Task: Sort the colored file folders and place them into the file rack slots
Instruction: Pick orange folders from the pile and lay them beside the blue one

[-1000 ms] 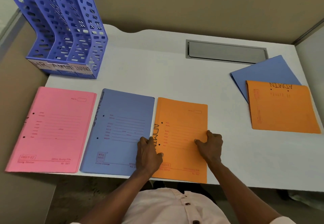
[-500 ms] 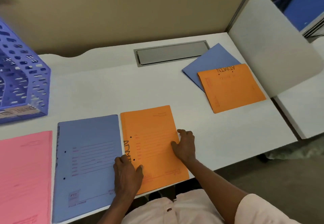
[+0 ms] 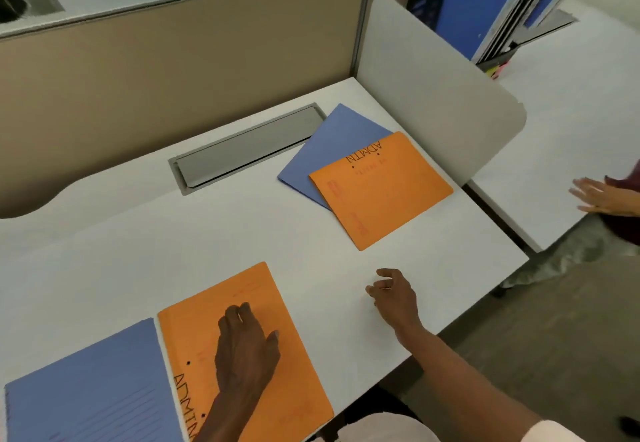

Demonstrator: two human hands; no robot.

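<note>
Orange folder (image 3: 242, 348) under L hand (image 3: 242, 351); R hand (image 3: 394, 294) free.

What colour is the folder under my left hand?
Orange, with ADMIN handwritten in black; the folder under the left hand shows in the head view.

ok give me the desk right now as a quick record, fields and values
left hand: flat on near orange folder
right hand: empty, over bare desk
near blue folder: left of near orange folder
far orange folder: overlaps far blue folder
file rack: out of view
</note>
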